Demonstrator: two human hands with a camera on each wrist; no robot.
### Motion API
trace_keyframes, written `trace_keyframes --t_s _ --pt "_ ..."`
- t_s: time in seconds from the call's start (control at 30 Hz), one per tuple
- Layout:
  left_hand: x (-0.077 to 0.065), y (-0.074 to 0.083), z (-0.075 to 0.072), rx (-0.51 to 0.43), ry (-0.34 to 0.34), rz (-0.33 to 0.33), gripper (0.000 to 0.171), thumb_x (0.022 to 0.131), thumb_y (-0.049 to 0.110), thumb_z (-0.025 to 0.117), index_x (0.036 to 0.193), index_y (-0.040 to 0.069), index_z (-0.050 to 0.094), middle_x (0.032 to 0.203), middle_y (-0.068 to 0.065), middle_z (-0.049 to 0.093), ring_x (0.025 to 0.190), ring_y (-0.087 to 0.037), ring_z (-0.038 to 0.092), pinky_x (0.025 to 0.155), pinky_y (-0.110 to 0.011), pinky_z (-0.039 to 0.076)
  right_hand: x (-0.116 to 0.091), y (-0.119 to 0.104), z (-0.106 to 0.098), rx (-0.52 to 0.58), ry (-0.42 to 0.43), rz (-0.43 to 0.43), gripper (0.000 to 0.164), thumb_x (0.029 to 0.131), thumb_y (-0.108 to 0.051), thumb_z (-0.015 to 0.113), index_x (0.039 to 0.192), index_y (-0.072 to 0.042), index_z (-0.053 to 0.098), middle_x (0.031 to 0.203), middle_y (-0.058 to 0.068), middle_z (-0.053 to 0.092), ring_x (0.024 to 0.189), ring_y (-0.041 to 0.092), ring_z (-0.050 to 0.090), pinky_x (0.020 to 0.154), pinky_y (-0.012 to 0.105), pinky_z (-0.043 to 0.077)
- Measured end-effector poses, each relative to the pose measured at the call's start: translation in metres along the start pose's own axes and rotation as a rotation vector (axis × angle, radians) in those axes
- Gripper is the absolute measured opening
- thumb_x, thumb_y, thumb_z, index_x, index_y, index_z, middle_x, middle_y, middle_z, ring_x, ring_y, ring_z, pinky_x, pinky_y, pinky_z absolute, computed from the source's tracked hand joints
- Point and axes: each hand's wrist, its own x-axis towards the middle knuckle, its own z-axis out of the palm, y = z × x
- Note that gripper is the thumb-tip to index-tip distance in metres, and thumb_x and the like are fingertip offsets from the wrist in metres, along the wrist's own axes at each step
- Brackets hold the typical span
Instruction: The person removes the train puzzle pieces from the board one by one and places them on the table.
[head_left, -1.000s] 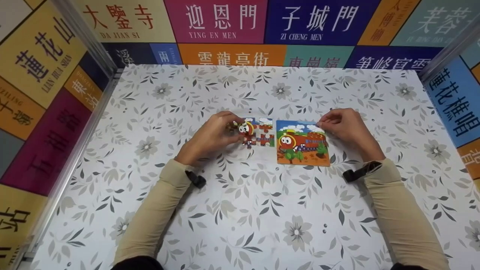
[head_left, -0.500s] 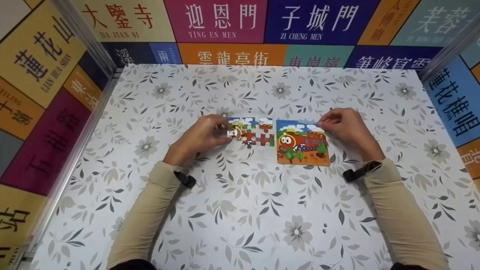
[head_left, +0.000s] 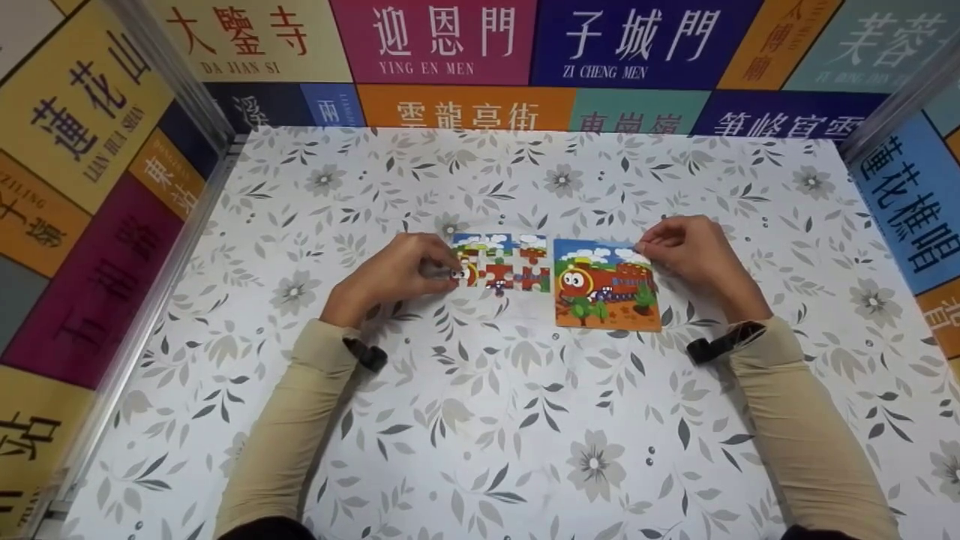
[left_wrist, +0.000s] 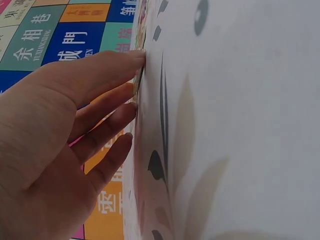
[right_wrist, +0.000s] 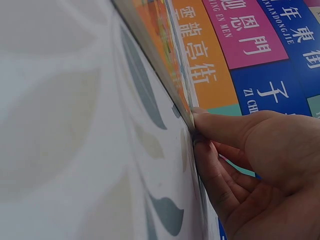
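In the head view, my left hand [head_left: 401, 270] has thumb and fingertips at the left edge of a puzzle piece [head_left: 466, 276] showing the train's face. Its fingertips partly cover that piece. In the left wrist view, the thumb and fingers [left_wrist: 107, 117] reach down to the table surface. Several more jigsaw pieces [head_left: 499, 274] lie together just right of it, with cloud pieces [head_left: 484, 241] along the top. Beside them lies a square picture card [head_left: 607, 289] of a red train. My right hand [head_left: 686, 244] pinches the card's upper right corner between thumb and index finger [right_wrist: 212, 172].
The table [head_left: 525, 435] has a white cover with grey flowers and leaves. Colourful panels [head_left: 442, 41] with large characters stand along its back and both sides. A black band [head_left: 367, 355] circles the left wrist, and another band [head_left: 712, 346] the right.
My left hand has moved left with the train-face piece, which now lies at the left end of the joined pieces. My right hand keeps its place on the card's corner.
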Motion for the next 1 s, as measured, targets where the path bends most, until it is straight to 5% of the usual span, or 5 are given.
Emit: trace_keyframes --t_s 0.43,0.7,1.0 --pt "0.007 0.016 0.009 0.021 0.027 0.008 0.022 0.098 0.027 0.083 0.117 0.015 0.083 0.117 -0.003 0.076 0.109 -0.024 0.068 0.095 -0.045 0.056 0.001 -0.002 0.000 0.011 -0.031 0.038 0.033 0.102 -0.043 0.077 0.119 -0.015 0.079 0.110 0.011 0.077 0.090 0.020 0.068 0.068 0.024 0.054" --pt "0.030 0.044 0.038 0.064 0.043 0.108 0.017 0.103 0.020 0.075 0.117 0.013 0.083 0.112 -0.004 0.079 0.100 -0.024 0.071 0.088 -0.039 0.056 0.001 -0.001 0.001 -0.013 -0.006 0.000 0.029 0.102 -0.039 0.077 0.115 -0.014 0.080 0.106 0.010 0.077 0.089 0.017 0.068 0.072 0.021 0.051" --pt "0.063 0.083 0.072 0.129 0.003 0.192 0.019 0.103 0.020 0.074 0.119 0.014 0.083 0.114 0.000 0.080 0.108 -0.017 0.073 0.098 -0.034 0.057 0.000 0.001 -0.001 -0.010 -0.010 0.008 0.028 0.102 -0.038 0.077 0.116 -0.014 0.080 0.107 0.011 0.077 0.091 0.018 0.068 0.074 0.021 0.051"
